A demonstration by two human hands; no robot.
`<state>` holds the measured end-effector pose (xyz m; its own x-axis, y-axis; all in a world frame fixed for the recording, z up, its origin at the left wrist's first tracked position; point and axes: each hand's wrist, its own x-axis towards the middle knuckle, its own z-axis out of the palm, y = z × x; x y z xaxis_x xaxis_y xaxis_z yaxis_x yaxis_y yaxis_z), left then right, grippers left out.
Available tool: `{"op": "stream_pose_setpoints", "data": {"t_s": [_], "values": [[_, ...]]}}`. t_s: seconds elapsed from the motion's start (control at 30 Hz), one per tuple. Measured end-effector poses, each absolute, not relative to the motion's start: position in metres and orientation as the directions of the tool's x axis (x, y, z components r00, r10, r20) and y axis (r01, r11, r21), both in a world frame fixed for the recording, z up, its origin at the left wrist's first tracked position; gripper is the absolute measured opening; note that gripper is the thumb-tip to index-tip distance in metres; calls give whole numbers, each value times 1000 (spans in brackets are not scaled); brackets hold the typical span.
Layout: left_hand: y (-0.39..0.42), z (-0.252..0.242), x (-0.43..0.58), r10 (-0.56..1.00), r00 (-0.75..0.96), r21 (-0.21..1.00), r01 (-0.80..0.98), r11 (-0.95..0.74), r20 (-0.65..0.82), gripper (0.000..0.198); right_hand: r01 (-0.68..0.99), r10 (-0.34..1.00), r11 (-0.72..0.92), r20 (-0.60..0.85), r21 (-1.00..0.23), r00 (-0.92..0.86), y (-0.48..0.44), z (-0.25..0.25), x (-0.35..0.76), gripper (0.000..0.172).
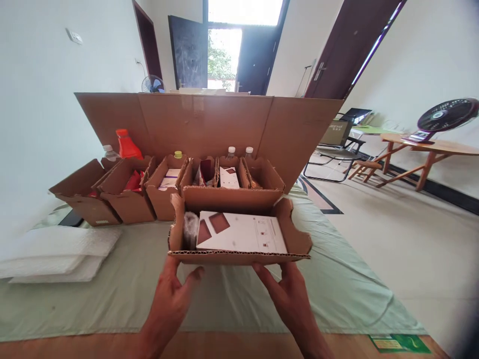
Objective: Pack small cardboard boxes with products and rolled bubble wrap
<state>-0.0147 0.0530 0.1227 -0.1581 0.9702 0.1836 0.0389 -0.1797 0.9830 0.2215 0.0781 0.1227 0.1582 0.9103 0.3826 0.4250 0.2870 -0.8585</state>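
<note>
1. The left hand (172, 295) is spread wide and holds nothing. Its fingertips reach the lower front edge of the near box (239, 257), with the thumb angled toward the middle.
2. The right hand (289, 294) is also wide open and empty. Its fingers point up at the same front edge, just right of the middle.
3. The near box is an open corrugated carton on the green cloth (112, 299), directly ahead of both hands and just in front of a row of smaller boxes.
4. A flat white pack (243, 233) printed with brown squares fills most of the near box. A dark wrapped thing (190, 228) sits at its left end; what it is cannot be told.
5. In the row behind, the second box (127, 202) holds something red, the third box (161, 197) a white and purple packet, and the fifth box (228, 164) a white carton (228, 178).
6. Behind the row stand an orange bottle (127, 144), a yellow-capped bottle (178, 154) and two clear white-capped bottles (231, 150).
7. A large cardboard sheet (209, 122) stands upright behind the bottles.
8. Folded white padding (56, 252) lies on the cloth at the left, well apart from the hands.
9. Far right, a round wooden table (441, 147) carries a fan (447, 114).
</note>
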Motion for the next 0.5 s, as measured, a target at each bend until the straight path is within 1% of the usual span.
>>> {"op": "stream_pose_setpoints", "data": {"t_s": [0.07,0.1,0.2,0.23,0.33,0.4,0.5], "values": [[48,135,-22,950,-208,972,57,-226,233,63,437,892,331,428,-836,144,78,135,212,47],[45,138,-25,945,-232,973,59,-224,232,61,436,890,342,436,-832,133,78,138,207,46],[37,138,-34,948,-270,985,52,-162,170,61,407,903,348,419,-845,99,79,142,193,49],[35,138,-36,945,-281,986,61,-158,169,60,400,903,351,419,-846,94,80,144,189,51],[30,143,-44,909,-331,967,124,-223,252,58,397,892,376,443,-837,91,83,152,180,56],[28,145,-47,893,-357,960,146,-237,275,57,386,890,380,445,-841,93,87,155,177,55],[25,130,-46,910,-362,977,147,-156,200,59,351,913,356,402,-866,66,91,144,177,56]]}}
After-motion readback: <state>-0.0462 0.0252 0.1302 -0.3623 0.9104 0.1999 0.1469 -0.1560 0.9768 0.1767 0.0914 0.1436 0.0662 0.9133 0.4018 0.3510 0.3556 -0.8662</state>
